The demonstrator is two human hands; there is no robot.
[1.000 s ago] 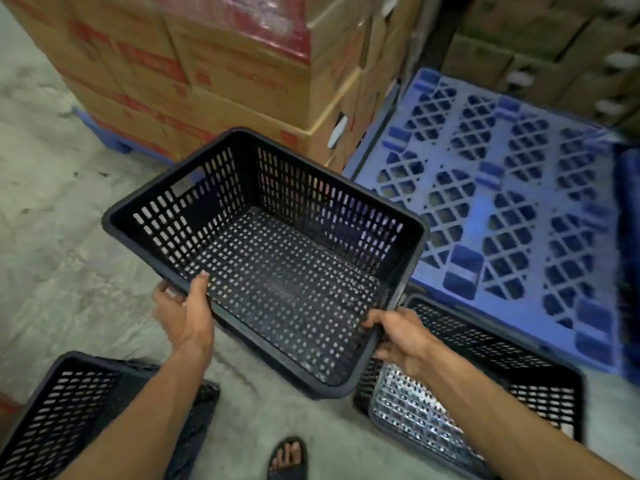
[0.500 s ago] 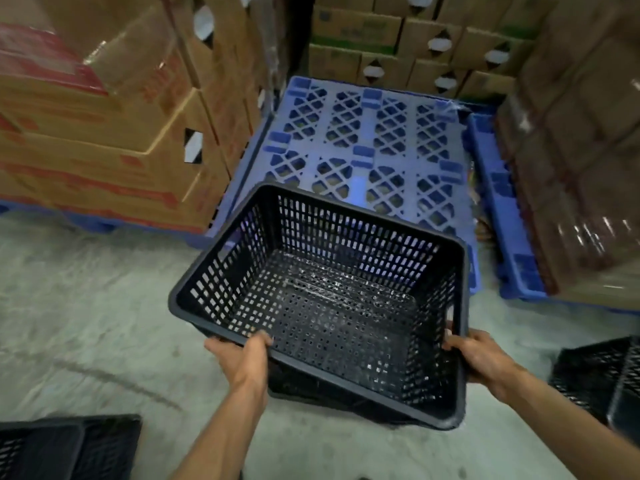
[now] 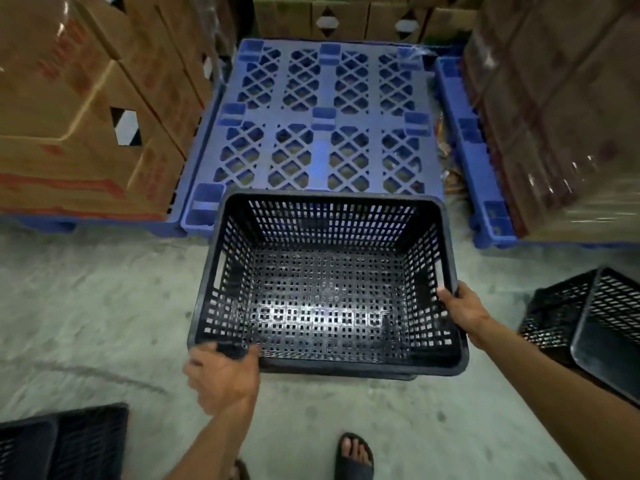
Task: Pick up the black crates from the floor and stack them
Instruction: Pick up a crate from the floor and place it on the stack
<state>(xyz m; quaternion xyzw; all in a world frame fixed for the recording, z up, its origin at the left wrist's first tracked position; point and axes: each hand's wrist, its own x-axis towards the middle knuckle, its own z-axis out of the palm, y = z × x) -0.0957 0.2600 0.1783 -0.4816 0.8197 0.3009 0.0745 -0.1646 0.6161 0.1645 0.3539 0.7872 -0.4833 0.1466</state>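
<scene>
Head view: left hand point(image 3: 221, 379) and right hand point(image 3: 460, 308) grip one black crate point(image 3: 329, 289); other crates point(image 3: 585, 323) wait unstacked on the floor point(image 3: 86, 306).

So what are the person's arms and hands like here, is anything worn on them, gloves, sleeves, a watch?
Both the left hand and the right hand are bare, with no gloves. Both forearms are uncovered as far as the frame shows, no sleeves in view. No watch, ring or band is visible on either wrist, and there are no markings. Lower down, a dark open-toed sandal is worn on one foot.
</scene>
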